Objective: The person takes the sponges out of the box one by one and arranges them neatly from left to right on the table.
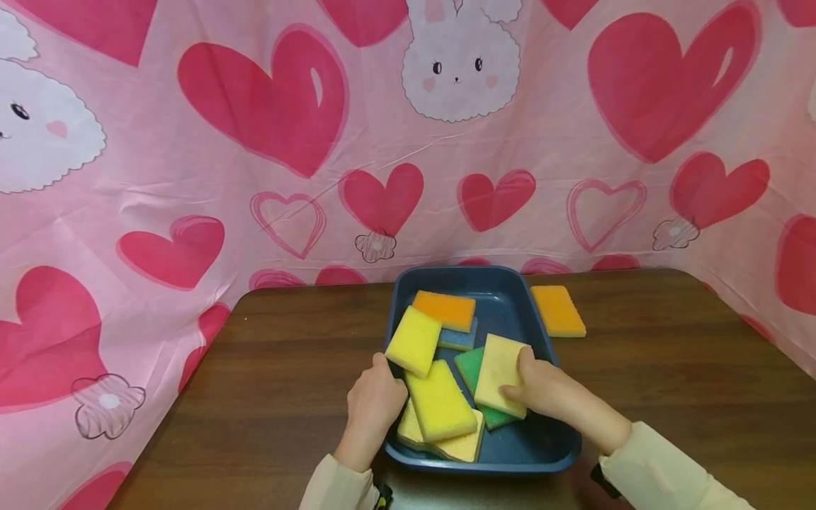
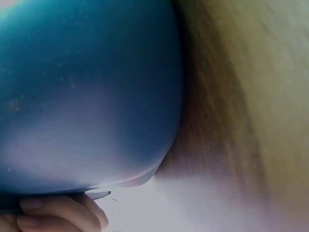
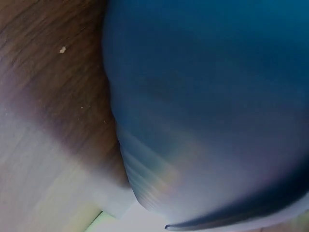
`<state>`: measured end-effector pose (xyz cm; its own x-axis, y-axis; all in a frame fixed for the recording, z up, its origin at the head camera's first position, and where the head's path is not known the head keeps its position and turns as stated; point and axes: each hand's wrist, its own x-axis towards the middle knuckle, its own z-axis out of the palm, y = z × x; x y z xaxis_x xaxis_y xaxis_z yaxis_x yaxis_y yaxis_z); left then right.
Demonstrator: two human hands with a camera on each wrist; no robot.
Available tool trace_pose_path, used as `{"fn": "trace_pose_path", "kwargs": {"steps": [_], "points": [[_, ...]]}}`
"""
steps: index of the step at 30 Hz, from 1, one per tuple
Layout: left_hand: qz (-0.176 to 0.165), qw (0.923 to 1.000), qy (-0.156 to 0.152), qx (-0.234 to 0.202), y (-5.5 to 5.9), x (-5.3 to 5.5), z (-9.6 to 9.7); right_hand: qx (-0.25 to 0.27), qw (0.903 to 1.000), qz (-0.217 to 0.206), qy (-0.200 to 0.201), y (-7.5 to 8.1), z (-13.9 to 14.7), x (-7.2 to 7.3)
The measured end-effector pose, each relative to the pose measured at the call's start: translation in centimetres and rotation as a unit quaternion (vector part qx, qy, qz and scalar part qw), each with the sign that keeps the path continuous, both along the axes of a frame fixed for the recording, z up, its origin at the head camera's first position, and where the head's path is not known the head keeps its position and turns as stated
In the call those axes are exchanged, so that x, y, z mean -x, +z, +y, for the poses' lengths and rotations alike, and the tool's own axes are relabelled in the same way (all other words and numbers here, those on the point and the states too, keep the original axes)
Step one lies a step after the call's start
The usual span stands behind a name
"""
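A dark blue plastic tub (image 1: pixel 481 464) stands on the table with several sponges in it. My left hand (image 1: pixel 376 397) grips its left rim; in the left wrist view the fingers (image 2: pixel 67 212) curl at the rim beside the tub's outer wall (image 2: pixel 96 96). With thumb and fingers my right hand (image 1: pixel 548 386) pinches a pale yellow sponge (image 1: pixel 500 372), over a green sponge (image 1: pixel 469 367). Nearer the left side lie bright yellow sponges (image 1: pixel 440 404) on paler ones. An orange sponge (image 1: pixel 443 309) sits at the back, partly over a blue sponge (image 1: pixel 460 336). The right wrist view shows only the tub's wall (image 3: pixel 203 96) and table, not the hand.
Outside the tub, an orange-yellow sponge (image 1: pixel 558 312) lies on the table at the back right. The brown wooden table (image 1: pixel 287 354) runs to both sides. Behind it hangs a pink cloth (image 1: pixel 382 142) with hearts and rabbits.
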<state>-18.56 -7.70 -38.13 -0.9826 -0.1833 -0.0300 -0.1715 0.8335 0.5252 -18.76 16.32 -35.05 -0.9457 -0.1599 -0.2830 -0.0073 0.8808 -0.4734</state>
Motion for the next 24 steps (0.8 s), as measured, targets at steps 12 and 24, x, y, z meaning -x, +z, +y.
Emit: {"fn": "trace_pose_path", "kwargs": {"steps": [12, 24], "points": [[0.007, 1.0000, 0.000, 0.001, -0.09, -0.04, 0.12, 0.037, 0.9993, -0.002, -0.004, -0.46, -0.11, -0.33], [0.006, 1.0000, 0.001, 0.002, 0.03, -0.15, 0.10, 0.029, 0.9983, 0.052, 0.002, -0.65, -0.16, -0.04]]}}
